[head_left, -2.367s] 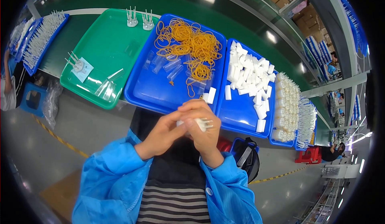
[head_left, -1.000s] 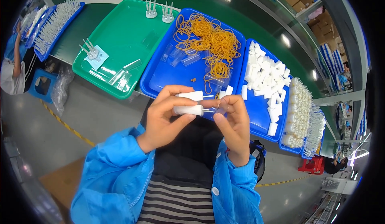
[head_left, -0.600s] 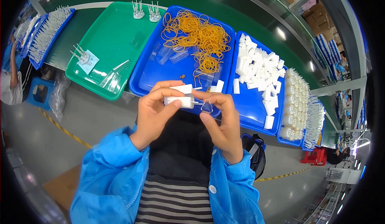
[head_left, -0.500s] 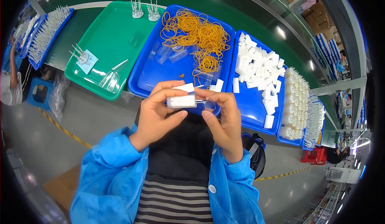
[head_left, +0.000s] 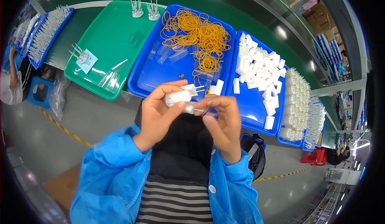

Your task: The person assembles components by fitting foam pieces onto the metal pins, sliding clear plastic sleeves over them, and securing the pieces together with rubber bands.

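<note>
My left hand [head_left: 153, 117] is closed around a white part [head_left: 175, 98] made of blocky sections, with thin pale pins sticking out toward the right. My right hand [head_left: 225, 121] pinches a small piece of clear plastic film [head_left: 210, 110] beside the pins at the part's lower right end. Its fingertips cover some of that end, so I cannot tell whether film and pins touch. Both hands are over the near edge of a blue tray [head_left: 150, 77], which holds a heap of yellow rubber bands [head_left: 196, 31] and several clear plastic pieces [head_left: 178, 56].
At the left, a green tray [head_left: 102, 35] carries pinned white parts [head_left: 81, 56] and clear strips [head_left: 114, 73]. To the right, a blue tray [head_left: 250, 107] holds many white blocks [head_left: 256, 63]. Rows of white parts [head_left: 294, 103] stand farther right. A person's arm [head_left: 13, 69] shows at far left.
The white part has turned in my left hand, so several sections and pins now show. My right fingers have shifted slightly down and left with the clear film.
</note>
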The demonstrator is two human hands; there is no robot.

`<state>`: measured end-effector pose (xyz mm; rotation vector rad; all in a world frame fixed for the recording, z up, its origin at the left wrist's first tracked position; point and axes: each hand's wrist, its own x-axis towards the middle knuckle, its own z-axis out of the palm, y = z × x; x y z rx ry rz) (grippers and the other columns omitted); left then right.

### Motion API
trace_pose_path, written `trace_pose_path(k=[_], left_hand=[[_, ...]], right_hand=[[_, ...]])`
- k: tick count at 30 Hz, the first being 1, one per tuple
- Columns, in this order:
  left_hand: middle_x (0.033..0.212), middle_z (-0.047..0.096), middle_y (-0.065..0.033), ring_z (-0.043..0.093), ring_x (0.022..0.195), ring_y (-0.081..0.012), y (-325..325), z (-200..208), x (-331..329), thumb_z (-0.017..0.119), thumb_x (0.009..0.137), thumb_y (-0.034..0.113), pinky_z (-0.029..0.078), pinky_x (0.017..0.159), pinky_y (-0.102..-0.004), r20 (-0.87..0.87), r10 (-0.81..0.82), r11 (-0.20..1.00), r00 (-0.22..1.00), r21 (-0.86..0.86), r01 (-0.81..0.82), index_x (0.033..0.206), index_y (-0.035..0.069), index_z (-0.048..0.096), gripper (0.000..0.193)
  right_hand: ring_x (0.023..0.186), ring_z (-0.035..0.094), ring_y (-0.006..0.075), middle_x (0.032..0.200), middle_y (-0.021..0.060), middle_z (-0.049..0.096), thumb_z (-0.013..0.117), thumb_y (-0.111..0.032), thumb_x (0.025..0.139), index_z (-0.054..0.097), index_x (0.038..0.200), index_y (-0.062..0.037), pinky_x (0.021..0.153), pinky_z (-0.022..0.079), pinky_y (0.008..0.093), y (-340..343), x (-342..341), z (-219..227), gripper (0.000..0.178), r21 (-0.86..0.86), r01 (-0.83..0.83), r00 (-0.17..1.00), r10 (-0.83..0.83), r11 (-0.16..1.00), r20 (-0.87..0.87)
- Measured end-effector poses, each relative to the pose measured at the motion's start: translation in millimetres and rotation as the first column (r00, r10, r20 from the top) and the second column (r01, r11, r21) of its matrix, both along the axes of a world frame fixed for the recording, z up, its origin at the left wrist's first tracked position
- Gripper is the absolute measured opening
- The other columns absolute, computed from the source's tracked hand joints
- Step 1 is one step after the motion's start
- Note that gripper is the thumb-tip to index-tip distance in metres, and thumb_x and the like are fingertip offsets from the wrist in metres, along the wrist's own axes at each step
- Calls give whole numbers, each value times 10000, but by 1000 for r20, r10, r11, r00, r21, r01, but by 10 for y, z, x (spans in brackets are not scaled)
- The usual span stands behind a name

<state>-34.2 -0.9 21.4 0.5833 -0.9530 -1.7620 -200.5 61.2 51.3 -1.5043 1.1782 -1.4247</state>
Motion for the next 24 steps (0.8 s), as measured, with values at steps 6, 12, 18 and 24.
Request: trace_pose_path(k=[6,12,18,24], left_hand=[[1337,536,-204,585,1166,-245,47,19,-11,676,877,2,517,926,-347,165,52,966,985,-257,-8,1114,-25,607,248],[1267,590,-213,641,1107,-269,-28,79,61,713,825,-17,562,851,-322,473,387,700,791,-710,83,1062,-30,660,243],[1253,595,-200,650,1086,-269,-3,8,3,707,791,-67,592,832,-340,313,279,891,908,-436,-123,1048,-49,668,261],[1239,604,-189,654,1076,-260,-3,64,44,680,783,-82,578,855,-331,301,280,875,912,-470,-114,1066,-40,680,286]], right_hand=[[1090,592,237,1213,241,594,578,-109,936,436,1131,-12,972,441,364,-20,-1,28,260,75,2,994,-10,997,108],[1108,626,272,1145,203,650,576,-44,943,474,1135,7,989,458,381,-54,64,4,224,-72,29,991,-20,997,132],[1031,642,231,1188,214,620,609,-6,915,503,1164,19,921,490,344,1,50,-40,272,-112,15,991,0,994,132],[819,569,109,1029,81,571,688,99,800,687,1098,33,720,456,226,41,0,9,305,-73,361,930,-352,930,107]])
